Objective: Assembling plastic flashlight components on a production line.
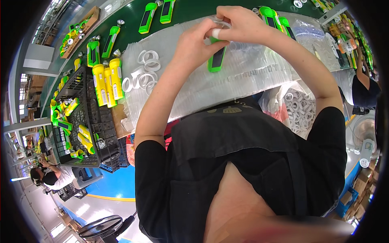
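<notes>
My left hand (195, 43) and my right hand (242, 25) meet over the plastic-covered bench, fingers closed around the head end of a green flashlight (216, 60). Its body, with a dark panel, points down toward me below the fingers. A clear round rim (222, 25) shows between my hands at the top of the flashlight. Something white (216, 33) wraps around or lies against a finger there. My fingers hide most of the flashlight's head. Left of my left forearm, several loose white rings (152, 65) lie on the plastic.
Yellow flashlights (108, 83) lie side by side at the bench's left, beside a black crate (87, 121) holding more. Several green flashlights (148, 18) rest on the green surface (186, 9) beyond. A bag of white rings (299, 109) hangs below the right edge. Co-workers (360, 83) sit at either side.
</notes>
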The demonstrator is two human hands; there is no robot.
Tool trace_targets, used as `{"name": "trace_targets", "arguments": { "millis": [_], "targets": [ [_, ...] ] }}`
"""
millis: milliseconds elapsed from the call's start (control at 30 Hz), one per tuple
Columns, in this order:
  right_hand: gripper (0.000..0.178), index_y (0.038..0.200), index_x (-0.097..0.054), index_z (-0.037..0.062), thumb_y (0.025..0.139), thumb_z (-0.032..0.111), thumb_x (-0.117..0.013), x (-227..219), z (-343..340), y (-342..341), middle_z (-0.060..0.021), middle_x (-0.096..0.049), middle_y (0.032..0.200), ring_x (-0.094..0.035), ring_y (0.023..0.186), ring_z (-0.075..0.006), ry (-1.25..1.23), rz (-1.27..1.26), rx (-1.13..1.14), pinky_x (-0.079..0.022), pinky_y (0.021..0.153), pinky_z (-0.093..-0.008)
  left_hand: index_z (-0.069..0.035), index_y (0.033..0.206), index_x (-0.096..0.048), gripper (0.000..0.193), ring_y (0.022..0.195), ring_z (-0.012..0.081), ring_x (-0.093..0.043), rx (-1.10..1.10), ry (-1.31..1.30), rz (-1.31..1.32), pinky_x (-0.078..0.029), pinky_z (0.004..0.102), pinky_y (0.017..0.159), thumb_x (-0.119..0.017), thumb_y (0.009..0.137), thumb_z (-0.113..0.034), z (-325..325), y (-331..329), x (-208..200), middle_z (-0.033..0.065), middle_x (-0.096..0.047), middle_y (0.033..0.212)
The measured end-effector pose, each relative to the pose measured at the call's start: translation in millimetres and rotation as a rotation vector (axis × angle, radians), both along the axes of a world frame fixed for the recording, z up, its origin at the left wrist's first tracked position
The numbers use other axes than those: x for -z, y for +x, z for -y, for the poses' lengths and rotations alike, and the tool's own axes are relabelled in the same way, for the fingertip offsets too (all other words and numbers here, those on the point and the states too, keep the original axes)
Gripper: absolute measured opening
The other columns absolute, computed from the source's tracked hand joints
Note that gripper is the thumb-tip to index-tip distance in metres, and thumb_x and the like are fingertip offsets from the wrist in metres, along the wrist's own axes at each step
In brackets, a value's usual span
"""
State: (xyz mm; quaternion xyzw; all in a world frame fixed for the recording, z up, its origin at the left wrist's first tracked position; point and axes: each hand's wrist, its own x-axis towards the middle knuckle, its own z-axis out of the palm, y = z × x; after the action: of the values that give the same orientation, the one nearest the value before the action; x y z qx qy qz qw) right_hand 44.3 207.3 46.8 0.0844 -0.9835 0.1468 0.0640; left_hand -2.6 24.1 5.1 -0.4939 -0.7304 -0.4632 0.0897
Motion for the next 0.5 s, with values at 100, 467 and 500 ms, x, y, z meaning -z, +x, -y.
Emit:
{"name": "trace_targets", "arguments": {
  "millis": [100,467,500],
  "targets": [
    [0.033,0.103,-0.058,0.0037,0.084,0.027,-0.07,-3.2,-1.9,12.5,-0.0084,-0.058,0.086,-0.057,0.074,-0.0207,-0.199,-0.211,-0.29,-0.044,0.062,-0.0318,-0.014,0.111,-0.06,0.051,0.087,0.0234,-0.068,0.02,0.109,-0.014,-0.054,0.0334,0.072,-0.086,0.068,-0.016,1.5,-1.5,14.7,0.0055,-0.069,0.101],
    [0.029,0.109,-0.049,0.012,0.096,0.038,-0.048,27.5,-3.9,13.0,-0.0138,-0.062,0.072,-0.063,0.069,-0.0378,-0.277,-0.315,-0.045,-0.048,0.061,-0.0449,-0.007,0.125,-0.052,0.051,0.085,0.0349,-0.067,0.158,-0.291,0.485,-0.052,0.0436,0.073,-0.07,0.079,-0.019,13.1,-9.8,22.3,0.0162,-0.069,0.09],
    [0.025,0.106,-0.049,0.0143,0.097,0.038,-0.045,42.9,-3.5,-9.1,-0.014,-0.063,0.071,-0.063,0.069,-0.0388,-0.305,-0.297,0.138,-0.047,0.06,-0.0466,-0.007,0.123,-0.052,0.049,0.087,0.0376,-0.066,0.075,-0.334,0.414,-0.052,0.0442,0.075,-0.068,0.078,-0.018,1.6,-31.4,22.5,0.0188,-0.068,0.093]
  ]
}}
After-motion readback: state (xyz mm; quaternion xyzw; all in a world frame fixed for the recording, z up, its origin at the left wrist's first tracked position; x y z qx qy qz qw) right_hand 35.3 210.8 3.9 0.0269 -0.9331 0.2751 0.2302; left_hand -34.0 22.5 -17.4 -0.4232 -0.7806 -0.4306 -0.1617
